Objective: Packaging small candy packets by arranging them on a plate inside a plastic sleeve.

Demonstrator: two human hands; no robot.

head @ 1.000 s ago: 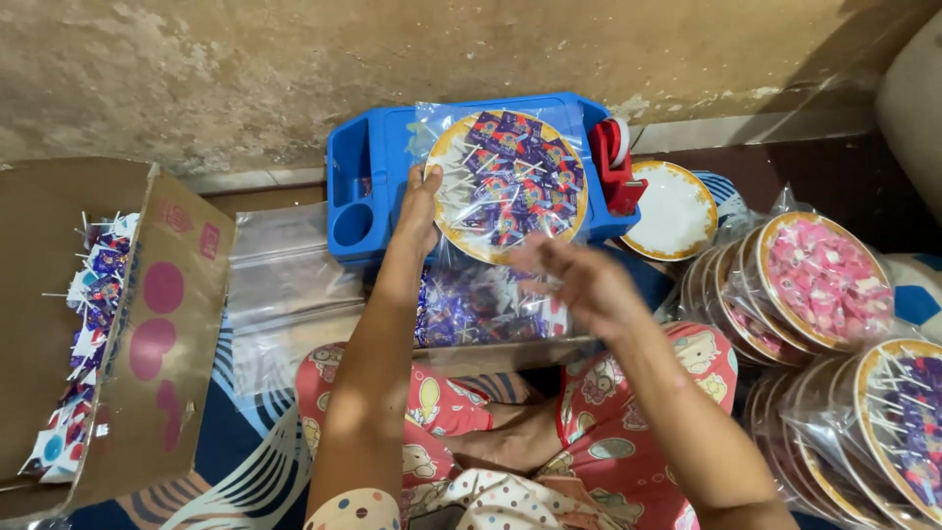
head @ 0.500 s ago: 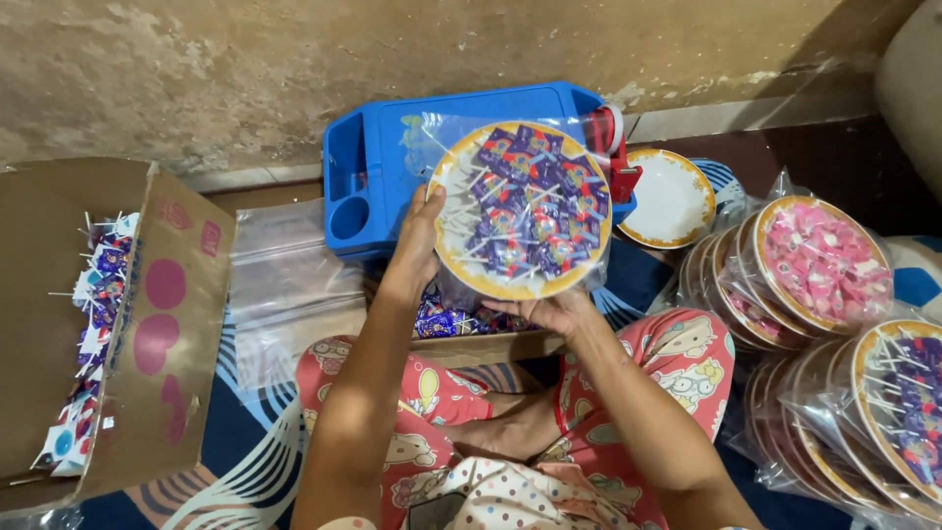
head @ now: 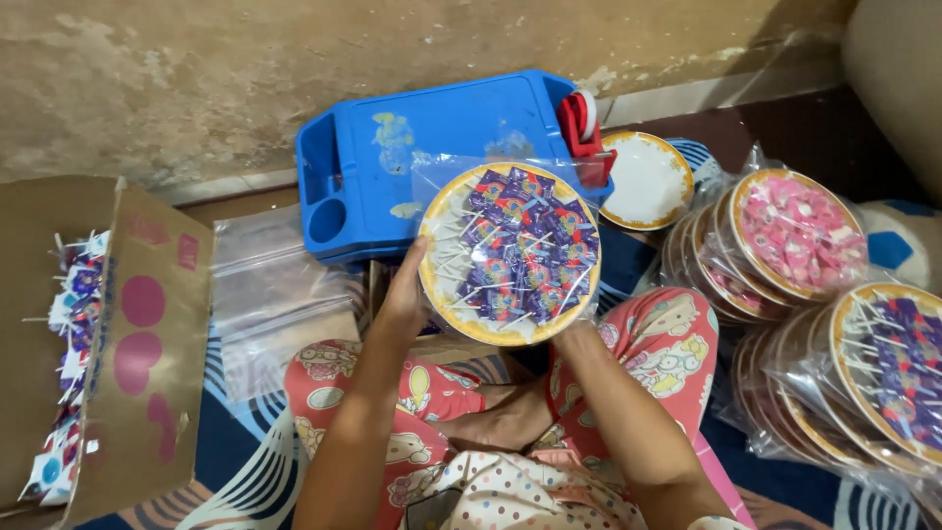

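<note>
**Bagged plate of lollipops held up in both hands**

Plate point(head: 510, 253) w/ yellow rim, loaded w/ purple-wrapped lollipops on white sticks, sits inside a clear plastic bag point(head: 432, 177); held above the lap, in front of the blue tray point(head: 392, 177) lying on the floor by the wall. Left hand point(head: 404, 299) grips the plate's left edge, fingers curled round the rim, thumb on top; right hand point(head: 574, 329) mostly hidden under the plate's near-right edge, supporting it from below; can't tell how its fingers are set.

Red tool point(head: 581, 123) rests at the tray's far right corner; an empty white plate point(head: 643, 182) w/ gold rim lies just right of it. Further right, stack of bagged plates w/ pink sweets point(head: 800, 236); nearer right, more bagged plates w/ purple lollipops point(head: 898, 368). Left side: open cardboard box point(head: 137, 334) w/ pink dots, loose lollipops point(head: 74, 314) inside; pile of empty clear bags point(head: 265, 294) on the floor between box and tray.
</note>
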